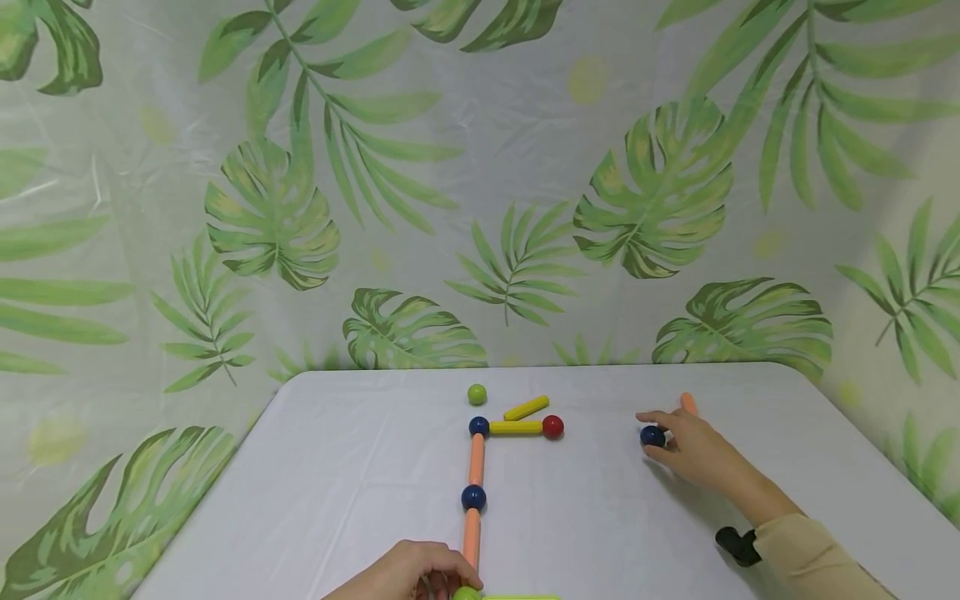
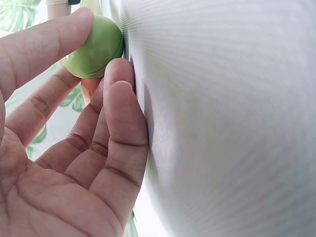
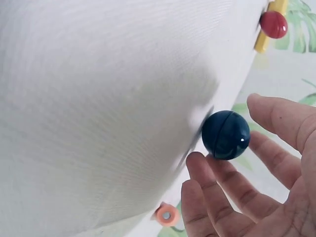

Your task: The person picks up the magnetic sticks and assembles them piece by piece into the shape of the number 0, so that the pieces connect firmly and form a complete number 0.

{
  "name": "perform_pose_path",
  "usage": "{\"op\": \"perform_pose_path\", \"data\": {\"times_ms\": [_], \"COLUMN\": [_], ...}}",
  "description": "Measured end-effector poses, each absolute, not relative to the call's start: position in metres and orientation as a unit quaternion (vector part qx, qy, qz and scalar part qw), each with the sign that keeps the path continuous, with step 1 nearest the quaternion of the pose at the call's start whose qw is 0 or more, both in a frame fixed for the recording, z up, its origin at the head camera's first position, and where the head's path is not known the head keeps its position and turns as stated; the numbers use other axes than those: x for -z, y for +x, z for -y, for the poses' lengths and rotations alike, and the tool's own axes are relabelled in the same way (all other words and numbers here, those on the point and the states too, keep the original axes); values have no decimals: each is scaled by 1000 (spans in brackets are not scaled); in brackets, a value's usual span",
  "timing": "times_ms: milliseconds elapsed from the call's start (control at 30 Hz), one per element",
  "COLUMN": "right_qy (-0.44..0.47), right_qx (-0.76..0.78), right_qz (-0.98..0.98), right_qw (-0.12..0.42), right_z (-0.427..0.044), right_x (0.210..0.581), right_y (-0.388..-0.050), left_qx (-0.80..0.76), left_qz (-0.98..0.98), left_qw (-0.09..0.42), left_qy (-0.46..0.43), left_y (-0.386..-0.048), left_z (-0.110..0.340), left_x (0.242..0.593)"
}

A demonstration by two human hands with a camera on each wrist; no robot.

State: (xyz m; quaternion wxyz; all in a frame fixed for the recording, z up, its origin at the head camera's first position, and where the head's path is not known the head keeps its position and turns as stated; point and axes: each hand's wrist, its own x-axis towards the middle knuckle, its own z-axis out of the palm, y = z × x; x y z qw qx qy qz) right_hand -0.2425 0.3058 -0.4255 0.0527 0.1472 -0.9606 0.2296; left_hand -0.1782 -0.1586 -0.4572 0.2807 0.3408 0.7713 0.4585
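Near the front edge of the head view, my left hand (image 1: 429,570) pinches a light green ball (image 2: 96,47) between thumb and index finger. From that ball an orange rod (image 1: 471,537) runs away to a dark blue ball (image 1: 473,497), and a yellow-green rod (image 1: 522,597) lies to its right. My right hand (image 1: 693,448) is at the table's right side, its thumb and fingers spread around a loose dark blue ball (image 3: 226,135). A gap shows between the thumb and this ball; the lower fingertips are against or very near it.
Farther back, an orange rod (image 1: 477,460) leads to another blue ball (image 1: 479,427), joined by a yellow rod (image 1: 516,427) to a red ball (image 1: 552,427). Behind lie a loose yellow rod (image 1: 527,407) and a green ball (image 1: 477,394). An orange rod (image 1: 688,404) lies beyond my right hand.
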Motion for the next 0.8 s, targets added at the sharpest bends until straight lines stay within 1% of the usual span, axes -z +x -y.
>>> {"op": "perform_pose_path", "data": {"times_ms": [267,467,600,800], "right_qy": [141,136,130,137], "right_qx": [-236,-253,-257,-275], "right_qz": [961,958,958,952], "right_qw": [35,18,12,1], "right_z": [-308,-309,-308,-305], "right_x": [427,428,430,432], "right_y": [-244,-244,-242,-234], "left_qx": [-478,-482,-462,-475], "left_qz": [-769,-765,-771,-770], "left_qw": [288,289,289,297], "left_qy": [312,313,330,307], "left_y": [-169,-172,-177,-173], "left_z": [154,155,158,156], "left_x": [443,448,454,450]}}
